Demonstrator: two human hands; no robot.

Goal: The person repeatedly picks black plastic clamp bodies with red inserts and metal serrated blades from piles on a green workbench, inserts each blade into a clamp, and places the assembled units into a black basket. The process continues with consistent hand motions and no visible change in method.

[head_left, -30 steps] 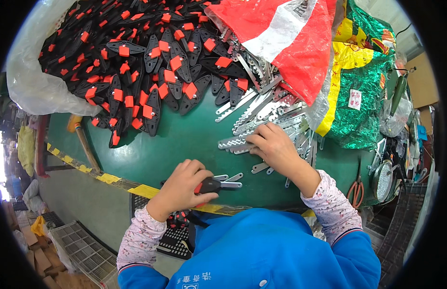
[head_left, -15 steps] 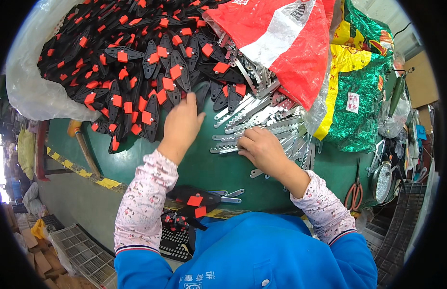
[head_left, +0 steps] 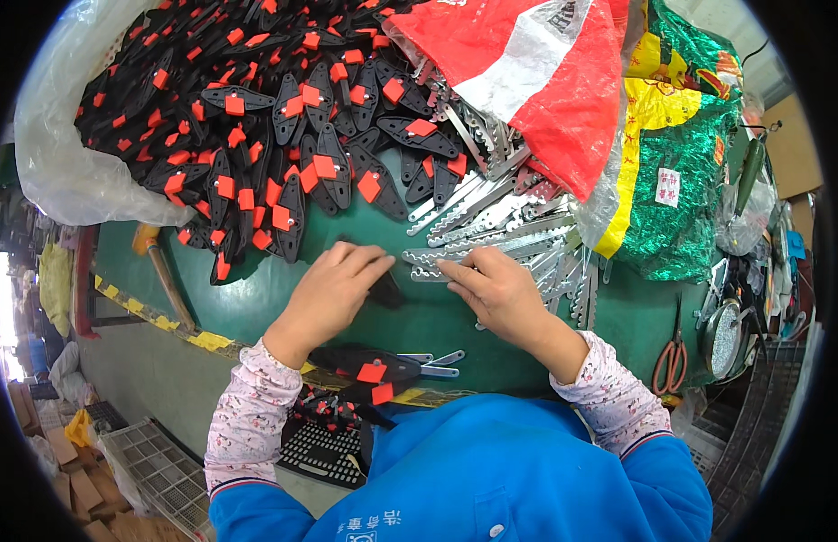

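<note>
My left hand [head_left: 333,291] is over the green table with its fingers closed on a black plastic part [head_left: 388,291], which is smeared by motion and partly behind the fingers. To its right, my right hand [head_left: 502,294] pinches the end of a thin metal strip with a wavy slot [head_left: 428,273] at the near edge of a heap of such strips [head_left: 509,212]. At the far left lies a big pile of black pointed plastic parts with red squares [head_left: 324,172]. Several finished-looking black parts with metal strips [head_left: 374,366] sit at the near edge, by my body.
A clear plastic bag [head_left: 53,172] surrounds the black pile. Red-and-white [head_left: 554,90] and green-and-yellow [head_left: 676,190] bags stand behind the strips. A wooden-handled hammer [head_left: 166,280] lies left; red-handled scissors [head_left: 672,361] lie right. Yellow-black tape [head_left: 206,341] marks the table edge.
My left hand has drawn back from the black pile toward me, bringing a black plastic part. My right hand has shifted slightly right and nearer, still at the metal strips.
</note>
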